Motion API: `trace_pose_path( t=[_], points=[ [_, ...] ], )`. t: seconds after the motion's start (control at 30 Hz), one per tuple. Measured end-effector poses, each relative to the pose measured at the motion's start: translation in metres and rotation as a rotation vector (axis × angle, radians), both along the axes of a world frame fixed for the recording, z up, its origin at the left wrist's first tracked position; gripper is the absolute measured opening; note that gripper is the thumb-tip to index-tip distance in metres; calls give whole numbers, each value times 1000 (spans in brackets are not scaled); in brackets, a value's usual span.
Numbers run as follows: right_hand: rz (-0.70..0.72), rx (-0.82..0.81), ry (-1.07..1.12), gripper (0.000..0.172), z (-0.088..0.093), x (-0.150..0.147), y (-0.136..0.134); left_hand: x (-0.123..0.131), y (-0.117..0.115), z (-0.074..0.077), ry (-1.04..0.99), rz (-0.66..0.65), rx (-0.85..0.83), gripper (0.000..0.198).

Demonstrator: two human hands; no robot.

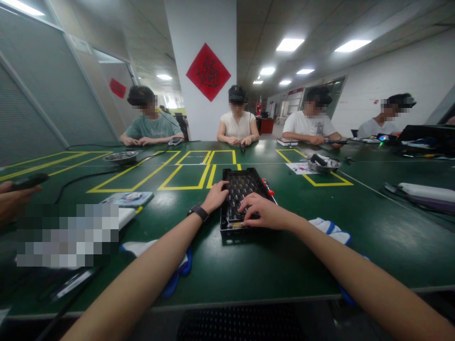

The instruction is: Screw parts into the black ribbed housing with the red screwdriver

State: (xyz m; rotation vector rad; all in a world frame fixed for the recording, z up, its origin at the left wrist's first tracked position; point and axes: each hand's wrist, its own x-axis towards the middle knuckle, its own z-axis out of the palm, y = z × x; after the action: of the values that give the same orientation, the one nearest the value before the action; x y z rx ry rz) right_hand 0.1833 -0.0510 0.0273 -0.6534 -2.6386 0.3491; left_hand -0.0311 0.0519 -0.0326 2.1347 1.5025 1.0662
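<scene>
A black rectangular tray-like case [245, 182] with a gridded inside lies on the green table [270, 265] in front of me. My left hand [215, 196], a black watch on its wrist, grips the case's left edge with curled fingers. My right hand [261, 210] rests inside the case near its front, fingers bent down onto the grid; whether they pinch anything is hidden. A red-handled screwdriver [267, 186] lies along the case's right side.
White-and-blue gloves [329, 227] lie under my right forearm, another glove [181, 267] under my left. A metal bowl [323, 164] stands at back right, a dish [121, 156] at back left. Several people sit across the table. Another person's hand [14, 196] is at far left.
</scene>
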Motion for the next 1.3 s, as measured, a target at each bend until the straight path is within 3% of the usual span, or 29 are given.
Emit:
trace_pose_path(
  t=[0.53,1.3],
  points=[
    [2,-20,-45,26,4,1,-4,1,-3,0,-44,-25,-18,49],
    [25,-3,-45,22,4,0,-4,0,-1,-2,-17,-12,2,47]
  ],
)
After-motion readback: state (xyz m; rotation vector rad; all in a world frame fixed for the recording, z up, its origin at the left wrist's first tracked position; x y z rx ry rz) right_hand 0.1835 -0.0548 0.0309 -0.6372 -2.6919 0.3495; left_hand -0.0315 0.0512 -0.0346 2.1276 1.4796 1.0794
